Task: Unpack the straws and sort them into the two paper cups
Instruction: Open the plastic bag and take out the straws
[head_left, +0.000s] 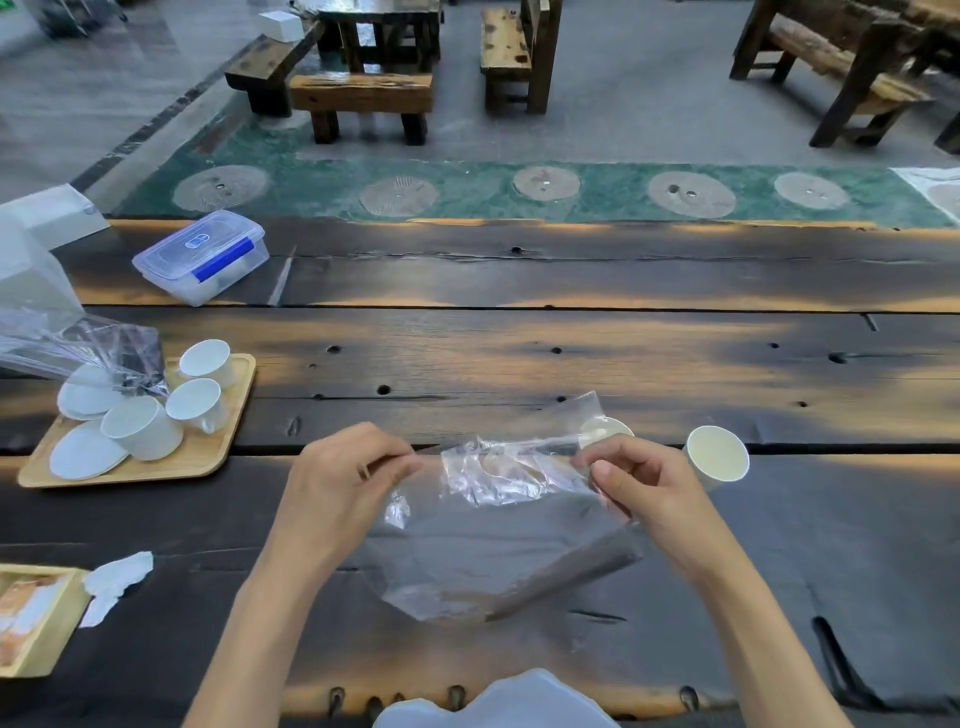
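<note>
A clear plastic bag (498, 551) hangs over the dark wooden table (571, 353), held at its top edge by both hands. My left hand (343, 473) pinches the left side of the opening and my right hand (639, 478) pinches the right side. A dark bundle that looks like straws (566, 582) lies slanted in the bag's lower right. Two white paper cups stand upright just right of my hands: one (719, 457) in full view, the other (605, 431) partly hidden behind the bag and my right fingers.
A wooden tray (208, 452) at the left carries several white cups and lids under crumpled plastic wrap (93, 348). A clear lidded box with blue clips (202, 254) sits at the far left. A torn white scrap (114, 582) and a wooden box (36, 618) lie near left.
</note>
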